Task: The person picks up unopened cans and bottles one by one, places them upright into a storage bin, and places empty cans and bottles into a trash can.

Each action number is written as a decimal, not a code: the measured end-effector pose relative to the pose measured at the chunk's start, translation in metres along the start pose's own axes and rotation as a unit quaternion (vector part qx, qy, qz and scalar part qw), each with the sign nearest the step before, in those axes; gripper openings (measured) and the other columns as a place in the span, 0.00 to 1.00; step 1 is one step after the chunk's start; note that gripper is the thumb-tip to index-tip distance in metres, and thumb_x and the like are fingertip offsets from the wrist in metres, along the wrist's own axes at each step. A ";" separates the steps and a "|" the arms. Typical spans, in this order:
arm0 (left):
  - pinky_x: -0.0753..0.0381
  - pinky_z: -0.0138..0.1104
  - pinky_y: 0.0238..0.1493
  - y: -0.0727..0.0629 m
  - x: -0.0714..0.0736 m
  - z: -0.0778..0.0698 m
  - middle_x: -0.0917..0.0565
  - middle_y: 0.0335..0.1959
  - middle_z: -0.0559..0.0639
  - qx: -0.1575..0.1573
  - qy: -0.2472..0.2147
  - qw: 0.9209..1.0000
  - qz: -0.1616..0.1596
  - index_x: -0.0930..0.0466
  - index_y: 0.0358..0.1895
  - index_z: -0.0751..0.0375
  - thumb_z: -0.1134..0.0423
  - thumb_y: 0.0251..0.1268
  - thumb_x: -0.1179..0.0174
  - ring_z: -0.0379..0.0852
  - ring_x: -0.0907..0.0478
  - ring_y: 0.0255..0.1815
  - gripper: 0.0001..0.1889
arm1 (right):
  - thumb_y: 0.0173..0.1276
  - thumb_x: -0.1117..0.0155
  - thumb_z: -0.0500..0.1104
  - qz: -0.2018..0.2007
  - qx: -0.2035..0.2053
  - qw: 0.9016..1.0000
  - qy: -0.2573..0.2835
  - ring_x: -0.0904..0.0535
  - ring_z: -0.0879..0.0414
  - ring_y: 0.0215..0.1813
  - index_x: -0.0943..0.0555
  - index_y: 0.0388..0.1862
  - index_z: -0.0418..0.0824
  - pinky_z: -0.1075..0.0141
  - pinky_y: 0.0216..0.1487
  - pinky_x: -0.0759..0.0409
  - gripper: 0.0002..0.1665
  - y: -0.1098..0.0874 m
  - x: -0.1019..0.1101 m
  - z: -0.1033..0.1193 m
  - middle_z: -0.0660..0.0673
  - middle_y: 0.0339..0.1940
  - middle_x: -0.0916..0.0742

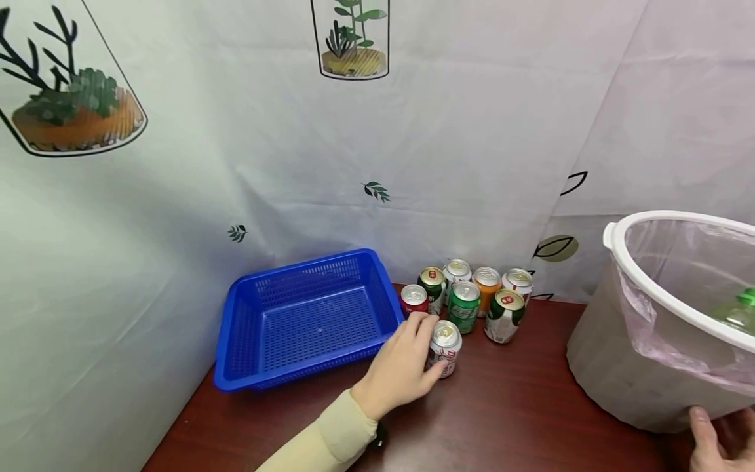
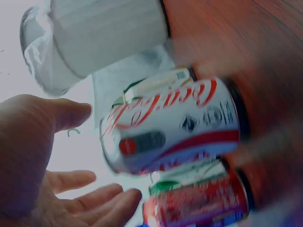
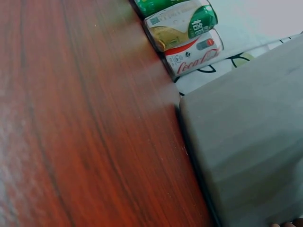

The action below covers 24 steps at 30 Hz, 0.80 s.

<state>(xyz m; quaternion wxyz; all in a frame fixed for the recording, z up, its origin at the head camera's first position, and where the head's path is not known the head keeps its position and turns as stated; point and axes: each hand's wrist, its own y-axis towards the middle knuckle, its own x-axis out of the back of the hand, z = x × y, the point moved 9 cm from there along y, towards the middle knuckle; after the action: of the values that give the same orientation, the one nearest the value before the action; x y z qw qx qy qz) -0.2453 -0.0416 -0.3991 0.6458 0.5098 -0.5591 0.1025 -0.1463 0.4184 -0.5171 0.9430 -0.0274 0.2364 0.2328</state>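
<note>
In the head view, my left hand (image 1: 401, 367) is at a white Coca-Cola can (image 1: 446, 351) standing upright at the front of a group of cans. The left wrist view shows its thumb and fingers spread apart near the top of the can (image 2: 175, 127). Just behind stand a red can (image 1: 415, 298), a green can (image 1: 464, 307) and a white-and-green can (image 1: 504, 316). My right hand (image 1: 722, 446), partly cut off by the frame edge, touches the lower side of a grey bin (image 1: 631, 367) with its thumb extended.
A blue perforated basket (image 1: 307, 370) sits left of the cans by the cloth backdrop (image 1: 460, 131). An orange can (image 1: 487, 288) stands in the back row. Inside the bin's pink liner lies a green-capped bottle (image 1: 740, 311). Everything stands on a reddish-brown table (image 1: 501, 419).
</note>
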 end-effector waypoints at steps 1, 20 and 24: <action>0.17 0.40 0.57 0.002 -0.005 -0.002 0.23 0.59 0.53 0.007 0.001 1.000 0.011 0.31 0.71 0.63 0.46 0.61 0.28 0.48 0.19 0.52 0.40 | 0.63 0.33 0.30 0.000 0.000 1.000 0.001 0.20 0.65 0.65 0.22 0.69 0.45 0.86 0.57 0.28 0.34 0.000 0.000 0.001 0.55 0.62 0.15; 0.16 0.36 0.50 0.015 -0.038 0.005 0.21 0.47 0.50 0.042 0.001 0.997 0.064 0.29 0.63 0.61 0.47 0.57 0.26 0.45 0.18 0.44 0.36 | 0.64 0.31 0.31 0.011 -0.027 0.999 -0.041 0.23 0.67 0.66 0.25 0.74 0.46 0.86 0.61 0.30 0.38 0.003 0.004 -0.002 0.59 0.62 0.17; 0.16 0.36 0.48 0.016 -0.037 0.004 0.22 0.46 0.50 0.041 -0.001 0.997 0.067 0.28 0.60 0.61 0.46 0.57 0.25 0.44 0.19 0.43 0.34 | 0.65 0.31 0.32 0.007 -0.024 0.998 -0.060 0.23 0.68 0.68 0.26 0.74 0.46 0.87 0.60 0.31 0.38 0.000 0.004 0.000 0.58 0.65 0.18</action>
<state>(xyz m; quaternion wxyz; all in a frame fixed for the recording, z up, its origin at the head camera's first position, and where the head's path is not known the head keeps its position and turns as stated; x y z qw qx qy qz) -0.2721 -0.0219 -0.4218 0.6156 0.4971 -0.5880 0.1677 -0.1431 0.4206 -0.5190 0.9529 -0.0345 0.1739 0.2461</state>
